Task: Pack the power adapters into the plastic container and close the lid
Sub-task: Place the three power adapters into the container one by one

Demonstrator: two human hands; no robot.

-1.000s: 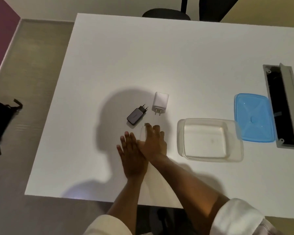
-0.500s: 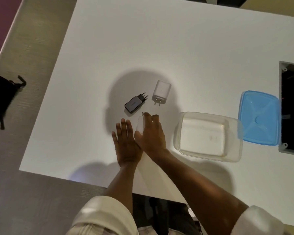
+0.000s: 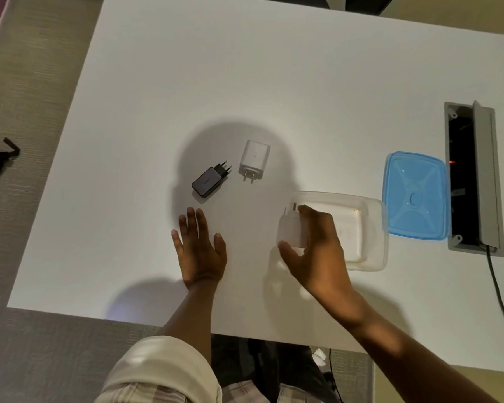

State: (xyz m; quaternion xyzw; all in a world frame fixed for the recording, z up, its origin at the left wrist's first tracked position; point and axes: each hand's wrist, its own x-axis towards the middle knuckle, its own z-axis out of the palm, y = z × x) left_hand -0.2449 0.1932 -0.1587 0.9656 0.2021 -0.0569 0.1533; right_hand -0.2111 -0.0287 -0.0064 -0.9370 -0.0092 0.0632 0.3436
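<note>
A white bench [image 3: 274, 68] fills the frame. Right of centre sits the clear plastic container [image 3: 373, 257], its blue lid [image 3: 415, 196] beside it. The left hand [image 3: 200, 251] lies flat, fingers spread. The right hand [image 3: 317, 251] pinches a white adapter [image 3: 291, 231] at the container's left rim. A black adapter [image 3: 208, 181] and another white adapter [image 3: 253, 159] wait at centre. The loose grip could drop the adapter outside the rim.

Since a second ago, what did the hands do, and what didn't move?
The right hand picked a white adapter up off the table and carried it right, to the clear container's near edge. The left hand stayed flat on the table. The black adapter, the other white adapter and the blue lid stayed put.
</note>
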